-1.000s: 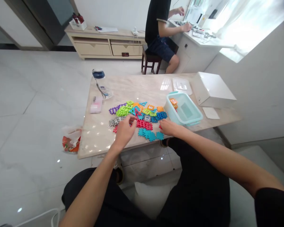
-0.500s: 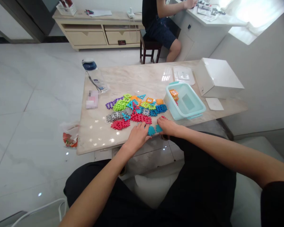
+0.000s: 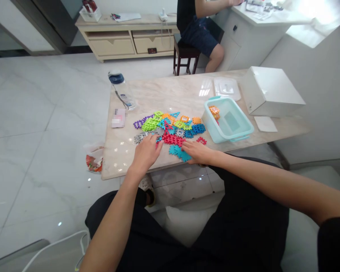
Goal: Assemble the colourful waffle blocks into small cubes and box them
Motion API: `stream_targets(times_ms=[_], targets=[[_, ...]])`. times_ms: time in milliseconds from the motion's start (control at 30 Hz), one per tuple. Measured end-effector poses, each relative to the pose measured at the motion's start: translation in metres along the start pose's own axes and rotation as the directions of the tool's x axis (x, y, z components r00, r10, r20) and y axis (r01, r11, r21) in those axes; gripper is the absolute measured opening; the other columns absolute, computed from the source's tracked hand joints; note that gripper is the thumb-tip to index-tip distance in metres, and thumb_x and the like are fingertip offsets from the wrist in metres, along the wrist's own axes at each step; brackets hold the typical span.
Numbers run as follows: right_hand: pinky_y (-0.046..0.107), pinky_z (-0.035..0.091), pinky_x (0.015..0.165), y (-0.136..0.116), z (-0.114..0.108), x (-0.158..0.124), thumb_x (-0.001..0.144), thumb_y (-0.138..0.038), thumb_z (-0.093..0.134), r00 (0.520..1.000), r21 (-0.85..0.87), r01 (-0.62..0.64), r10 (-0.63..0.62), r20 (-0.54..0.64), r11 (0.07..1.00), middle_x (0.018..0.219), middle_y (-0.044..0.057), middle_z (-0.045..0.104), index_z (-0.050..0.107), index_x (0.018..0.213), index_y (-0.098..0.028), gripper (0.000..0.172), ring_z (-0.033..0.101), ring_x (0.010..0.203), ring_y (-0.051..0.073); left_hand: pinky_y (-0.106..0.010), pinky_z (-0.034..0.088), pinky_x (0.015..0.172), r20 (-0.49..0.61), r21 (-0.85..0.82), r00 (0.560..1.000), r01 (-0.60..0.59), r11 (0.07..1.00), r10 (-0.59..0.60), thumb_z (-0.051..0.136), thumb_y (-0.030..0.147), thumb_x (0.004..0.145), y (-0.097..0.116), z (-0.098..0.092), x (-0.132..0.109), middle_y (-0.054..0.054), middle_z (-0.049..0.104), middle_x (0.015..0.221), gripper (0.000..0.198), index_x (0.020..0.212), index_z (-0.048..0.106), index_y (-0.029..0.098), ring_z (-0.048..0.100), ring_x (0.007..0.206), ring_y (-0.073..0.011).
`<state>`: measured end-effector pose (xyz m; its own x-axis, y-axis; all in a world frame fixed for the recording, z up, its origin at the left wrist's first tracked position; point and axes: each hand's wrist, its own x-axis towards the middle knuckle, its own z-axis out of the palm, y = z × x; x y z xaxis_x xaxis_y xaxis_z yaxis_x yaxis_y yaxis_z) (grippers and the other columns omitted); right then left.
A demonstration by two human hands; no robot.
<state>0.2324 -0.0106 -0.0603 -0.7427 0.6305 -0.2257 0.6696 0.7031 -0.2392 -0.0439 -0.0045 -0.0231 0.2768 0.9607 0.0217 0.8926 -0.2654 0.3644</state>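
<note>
A pile of colourful interlocking plastic tiles [image 3: 170,126] lies on the marble table [image 3: 170,92]. My left hand [image 3: 146,153] rests on the table's near edge, fingers stretched forward over red and grey tiles at the pile's left side. My right hand [image 3: 195,151] lies flat, fingers pointing left onto the teal tiles [image 3: 177,150]. A lone red tile [image 3: 201,140] sits just beyond it. The teal plastic bin [image 3: 245,126] stands to the right with orange tiles [image 3: 214,110] in its far corner.
A clear lid [image 3: 226,87] and a white box [image 3: 272,90] lie behind the bin, a paper slip [image 3: 265,123] beside it. A water bottle [image 3: 123,92] stands at the far left. A bag [image 3: 94,160] lies on the floor. Another person [image 3: 201,30] sits at a desk behind.
My left hand has moved left from the teal tiles onto the red and grey ones. My right hand has slid left onto the teal tiles. The view shifted slightly.
</note>
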Motion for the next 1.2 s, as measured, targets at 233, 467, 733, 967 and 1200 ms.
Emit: stream_targets(times_ms=[233, 467, 733, 967, 1200], targets=[[0.046, 0.052, 0.112, -0.001, 0.006, 0.012, 0.089, -0.028, 0.081, 1.000, 0.001, -0.024, 0.024, 0.013, 1.000, 0.133, 0.020, 0.059, 0.060, 0.128, -0.007, 0.049, 0.058, 0.128, 0.033, -0.038, 0.053, 0.092, 0.003, -0.015, 1.000, -0.011, 1.000, 0.011, 0.049, 0.047, 0.108, -0.003, 0.002, 0.001, -0.014, 0.075, 0.118, 0.036, 0.126, 0.070, 0.023, 0.068, 0.116, -0.0323], [0.047, 0.048, 0.119, 0.005, 0.025, 0.021, 0.093, -0.030, 0.078, 0.993, 0.099, -0.051, 0.062, -0.102, 0.994, 0.137, 0.021, 0.058, 0.059, 0.131, -0.009, 0.048, 0.054, 0.136, 0.034, -0.038, 0.053, 0.094, -0.006, -0.052, 1.000, 0.010, 0.999, -0.010, 0.048, 0.044, 0.109, -0.002, -0.007, 0.000, -0.014, 0.076, 0.120, 0.035, 0.126, 0.070, 0.022, 0.068, 0.117, -0.0317], [0.048, 0.054, 0.114, -0.002, 0.029, 0.035, 0.090, -0.029, 0.082, 0.990, 0.073, -0.055, 0.064, -0.129, 0.996, 0.136, 0.019, 0.058, 0.062, 0.130, -0.012, 0.047, 0.061, 0.130, 0.033, -0.036, 0.053, 0.093, -0.002, -0.030, 1.000, 0.021, 0.999, -0.021, 0.048, 0.041, 0.110, -0.007, -0.009, -0.002, -0.013, 0.076, 0.119, 0.033, 0.127, 0.069, 0.022, 0.070, 0.114, -0.0290], [0.047, 0.054, 0.118, -0.017, 0.015, 0.054, 0.087, -0.024, 0.083, 0.990, 0.017, -0.103, 0.104, -0.091, 0.995, 0.137, 0.021, 0.062, 0.067, 0.130, -0.009, 0.049, 0.061, 0.135, 0.035, -0.036, 0.053, 0.089, 0.095, 0.008, 0.995, 0.017, 1.000, -0.018, 0.047, 0.039, 0.110, -0.008, -0.013, -0.007, -0.013, 0.077, 0.116, 0.028, 0.119, 0.068, 0.022, 0.073, 0.111, -0.0293], [0.049, 0.047, 0.127, -0.025, 0.018, 0.064, 0.079, -0.019, 0.087, 0.997, -0.006, -0.073, 0.073, -0.041, 0.997, 0.147, 0.020, 0.062, 0.069, 0.137, -0.014, 0.061, 0.057, 0.145, 0.036, -0.040, 0.056, 0.090, 0.195, 0.065, 0.981, -0.005, 0.998, -0.008, 0.049, 0.038, 0.109, -0.002, -0.006, -0.012, -0.016, 0.077, 0.114, 0.028, 0.112, 0.069, 0.019, 0.075, 0.109, -0.0319]])
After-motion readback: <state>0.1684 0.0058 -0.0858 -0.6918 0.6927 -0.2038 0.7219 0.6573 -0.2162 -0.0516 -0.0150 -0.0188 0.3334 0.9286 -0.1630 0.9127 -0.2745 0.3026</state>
